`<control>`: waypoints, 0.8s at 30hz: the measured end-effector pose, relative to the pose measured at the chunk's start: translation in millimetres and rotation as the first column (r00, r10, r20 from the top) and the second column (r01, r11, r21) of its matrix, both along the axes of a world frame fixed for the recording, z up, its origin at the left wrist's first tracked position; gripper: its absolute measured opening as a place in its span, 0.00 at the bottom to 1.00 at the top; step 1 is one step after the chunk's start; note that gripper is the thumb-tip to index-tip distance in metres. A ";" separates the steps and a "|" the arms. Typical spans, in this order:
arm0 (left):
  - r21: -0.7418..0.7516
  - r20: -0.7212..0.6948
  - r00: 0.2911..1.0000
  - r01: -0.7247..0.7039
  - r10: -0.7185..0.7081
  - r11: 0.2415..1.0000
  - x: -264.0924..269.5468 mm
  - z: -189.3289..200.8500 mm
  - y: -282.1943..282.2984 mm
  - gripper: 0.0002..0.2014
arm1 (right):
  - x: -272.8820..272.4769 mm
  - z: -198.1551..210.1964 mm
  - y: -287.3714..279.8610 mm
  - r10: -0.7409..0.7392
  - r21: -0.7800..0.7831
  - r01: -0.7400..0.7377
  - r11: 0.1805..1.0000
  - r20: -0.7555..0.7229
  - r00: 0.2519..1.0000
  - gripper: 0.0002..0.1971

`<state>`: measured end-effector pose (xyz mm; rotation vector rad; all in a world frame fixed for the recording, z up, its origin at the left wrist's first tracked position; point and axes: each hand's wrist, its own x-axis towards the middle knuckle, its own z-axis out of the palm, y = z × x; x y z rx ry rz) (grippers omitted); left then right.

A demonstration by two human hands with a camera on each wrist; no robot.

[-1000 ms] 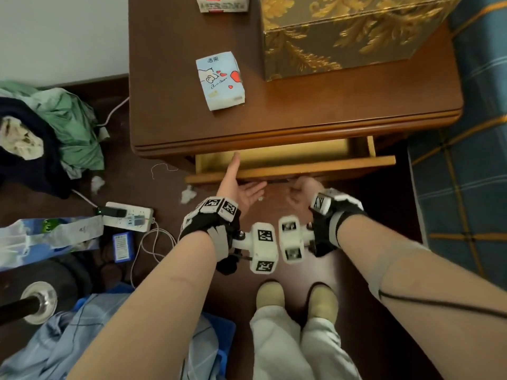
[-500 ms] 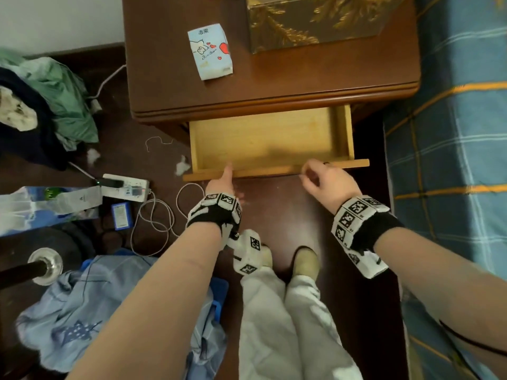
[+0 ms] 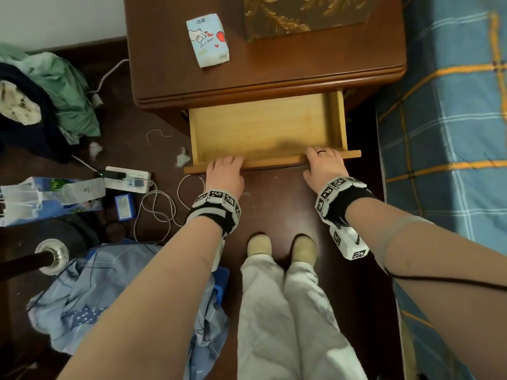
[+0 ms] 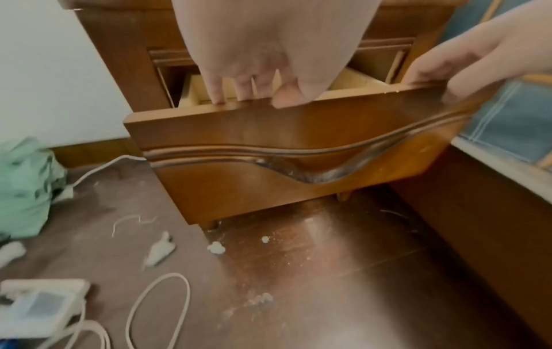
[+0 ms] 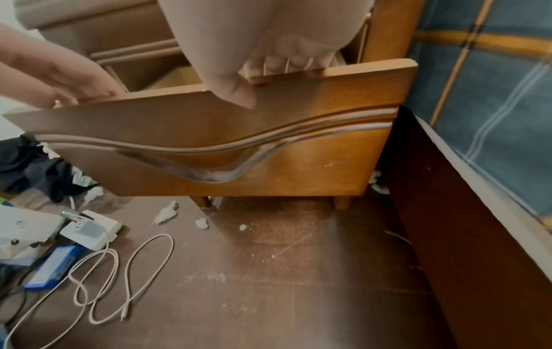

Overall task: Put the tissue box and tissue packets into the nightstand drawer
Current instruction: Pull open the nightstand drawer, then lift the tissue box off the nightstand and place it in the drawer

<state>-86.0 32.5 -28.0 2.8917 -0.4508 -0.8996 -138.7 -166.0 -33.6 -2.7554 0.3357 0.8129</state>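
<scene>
The nightstand drawer stands pulled out, its pale wooden inside bare. My left hand grips the top edge of the drawer front near its left end, fingers hooked inside, thumb on the outer face. At the right end my right hand grips that same edge of the drawer front likewise. A blue and white tissue packet with red hearts lies on the nightstand top. Behind it sits the gold-patterned tissue box, partly cut off by the frame.
A bed with a blue plaid cover presses close on the right. On the dark floor to the left lie a power strip, looped white cables, clothes and bits of white fluff. My feet stand before the drawer.
The drawer has slid far out from nearly closed. Both hands moved from under the front panel to grip its top edge, and spread apart toward its two ends.
</scene>
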 end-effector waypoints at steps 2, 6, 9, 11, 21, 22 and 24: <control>-0.002 -0.060 0.994 -0.093 0.092 0.996 -5.3 5.7 -1.6 0.23 | -14.4 5.0 3.1 -0.001 0.002 0.001 1.000 -0.045 0.999 0.21; 0.036 -0.163 0.982 -0.095 0.100 0.995 -17.6 14.4 -0.7 0.23 | -29.6 12.5 7.6 0.050 -0.021 -0.053 0.998 -0.105 0.993 0.22; 0.067 -0.252 0.966 -0.040 0.056 0.997 -8.2 22.3 -1.8 0.23 | -14.6 23.7 5.4 0.033 0.009 -0.032 0.999 -0.174 0.984 0.19; 0.082 -0.272 0.962 -0.012 0.034 0.997 0.8 31.6 -2.2 0.24 | -4.2 35.6 2.0 -0.016 0.055 0.026 0.998 -0.166 0.986 0.19; -0.491 0.269 0.901 -0.176 0.341 0.853 94.2 123.0 -49.1 0.18 | 97.4 125.9 -51.9 -0.423 0.304 0.294 0.906 0.645 0.636 0.20; -0.514 0.267 0.890 -0.193 0.369 0.836 109.8 129.3 -56.7 0.18 | 110.3 131.3 -59.0 -0.452 0.317 0.323 0.892 0.658 0.602 0.21; -0.538 0.238 0.886 -0.221 0.398 0.814 141.0 136.5 -71.1 0.21 | 135.2 139.4 -70.5 -0.540 0.345 0.419 0.840 0.615 0.575 0.24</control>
